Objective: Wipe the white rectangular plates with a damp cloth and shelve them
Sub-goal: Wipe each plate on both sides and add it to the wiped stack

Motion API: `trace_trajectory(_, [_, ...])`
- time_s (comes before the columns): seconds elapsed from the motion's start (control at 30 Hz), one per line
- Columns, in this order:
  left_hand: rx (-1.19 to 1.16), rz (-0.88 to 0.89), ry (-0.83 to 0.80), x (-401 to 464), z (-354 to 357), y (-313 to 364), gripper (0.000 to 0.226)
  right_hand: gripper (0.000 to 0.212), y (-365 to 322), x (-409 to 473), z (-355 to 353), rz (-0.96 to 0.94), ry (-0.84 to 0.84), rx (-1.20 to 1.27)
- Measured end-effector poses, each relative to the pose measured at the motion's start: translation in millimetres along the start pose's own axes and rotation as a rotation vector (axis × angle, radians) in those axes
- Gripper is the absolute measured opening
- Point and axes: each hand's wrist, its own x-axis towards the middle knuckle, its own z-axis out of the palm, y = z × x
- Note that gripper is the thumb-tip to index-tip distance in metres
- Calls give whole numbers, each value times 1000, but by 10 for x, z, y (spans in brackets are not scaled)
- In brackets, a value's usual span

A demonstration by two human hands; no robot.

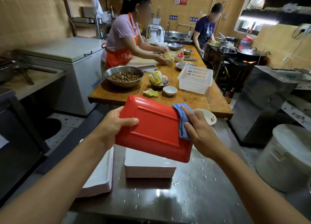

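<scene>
My left hand (116, 122) grips the left edge of a rectangular plate (151, 127), thumb on its red underside, which faces me and tilts down to the right. My right hand (200, 127) presses a blue cloth (182, 122) against the plate's right edge, fingers curled over the cloth. Directly below, a stack of white rectangular plates (148, 165) stands on the wet steel counter (185, 198). A second stack of white plates (99, 176) sits at the counter's left edge.
A white round bowl (209, 117) lies behind my right hand. Beyond is a wooden table (193, 99) with a steel bowl of nuts (124, 76), a white basket (195, 79) and cabbage. Two people work at the far side. A large lidded pot (286, 156) stands right.
</scene>
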Motion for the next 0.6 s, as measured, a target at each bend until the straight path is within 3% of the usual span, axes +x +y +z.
trace_trajectory(0.23, [-249, -128, 132, 55, 48, -116, 58, 60, -128, -64, 139, -75, 45, -25])
trace_trajectory(0.33, [-318, -169, 193, 68, 57, -135, 54, 57, -107, -261, 251, -128, 68, -120])
trace_trajectory(0.43, [-379, -213, 218, 62, 135, -133, 38, 56, -81, -321, 318, -154, 198, -263])
trace_trajectory(0.6, [-439, -232, 268, 61, 283, -164, 37, 56, -300, -281, 564, -188, 252, -408])
